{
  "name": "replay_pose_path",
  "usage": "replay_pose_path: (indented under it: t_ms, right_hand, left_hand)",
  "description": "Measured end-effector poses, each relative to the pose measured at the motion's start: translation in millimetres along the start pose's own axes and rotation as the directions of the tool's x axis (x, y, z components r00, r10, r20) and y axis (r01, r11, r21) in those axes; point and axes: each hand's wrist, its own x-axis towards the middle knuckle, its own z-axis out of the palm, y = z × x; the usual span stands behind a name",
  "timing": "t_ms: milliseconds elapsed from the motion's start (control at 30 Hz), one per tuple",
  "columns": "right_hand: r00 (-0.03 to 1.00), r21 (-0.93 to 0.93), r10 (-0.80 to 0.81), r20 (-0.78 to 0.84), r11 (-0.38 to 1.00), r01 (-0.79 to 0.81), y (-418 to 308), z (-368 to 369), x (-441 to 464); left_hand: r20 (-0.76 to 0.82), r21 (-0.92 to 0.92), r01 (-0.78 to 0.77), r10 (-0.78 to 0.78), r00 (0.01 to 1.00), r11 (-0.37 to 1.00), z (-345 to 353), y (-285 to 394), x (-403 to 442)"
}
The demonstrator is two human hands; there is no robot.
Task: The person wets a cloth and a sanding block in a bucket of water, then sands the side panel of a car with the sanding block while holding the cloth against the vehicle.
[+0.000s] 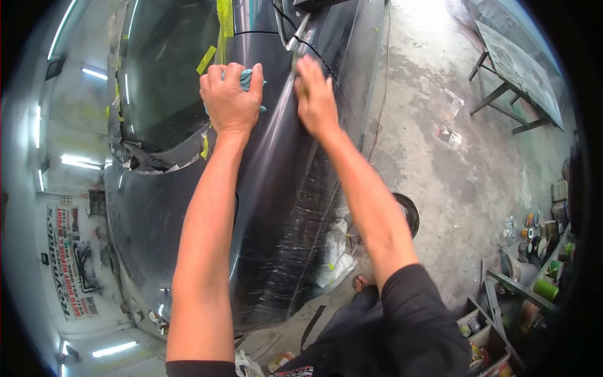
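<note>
My left hand [233, 94] is closed around a crumpled blue-green cloth [246, 80] on the dark car body, beside the window opening. To its right, my right hand [316, 100] presses against the curved side of the dark car panel [270, 157]. Motion smears its fingers, and a small dull greenish-grey piece shows at their edge; I cannot make out what it is. The panel is shiny near my hands and streaked with wet-looking marks lower down.
Yellow-green tape [205, 60] edges the car's window [166, 75]. A dark cable [317, 53] hangs over the panel ahead of my right hand. Right of the car are a concrete floor [433, 182], a small table [521, 69] and shelves with several cans [546, 289].
</note>
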Motion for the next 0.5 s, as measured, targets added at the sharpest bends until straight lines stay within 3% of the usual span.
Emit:
replay_pose_path:
  t_ms: [100, 233, 333, 367, 500]
  right_hand:
    - [0.992, -0.043, 0.113, -0.048, 0.992, -0.115, -7.1, 17.0, 12.1]
    - [0.991, -0.070, 0.069, 0.112, 0.996, -0.061, -34.8, -7.0, -39.9]
    - [0.996, -0.149, -0.042, 0.079, 0.987, 0.054, -6.0, -7.1, 1.9]
    - [0.997, -0.122, 0.028, 0.076, 0.992, -0.018, -0.4, -7.7, 23.3]
    - [0.998, -0.175, 0.052, 0.044, 0.984, -0.043, -6.9, -0.9, 13.8]
  left_hand:
    - [0.001, 0.005, 0.007, -0.007, 1.000, 1.000, 0.8, -0.7, -0.2]
    - [-0.022, -0.003, 0.004, -0.004, 1.000, 1.000, 1.8, -0.8, 1.4]
    - [0.023, -0.004, 0.030, -0.030, 0.999, 1.000, -0.1, -1.0, -2.1]
    - [0.031, -0.010, 0.038, -0.037, 0.999, 0.999, -1.7, 0.0, -0.4]
    - [0.019, -0.002, 0.022, -0.022, 1.000, 1.000, -1.6, 0.5, 0.2]
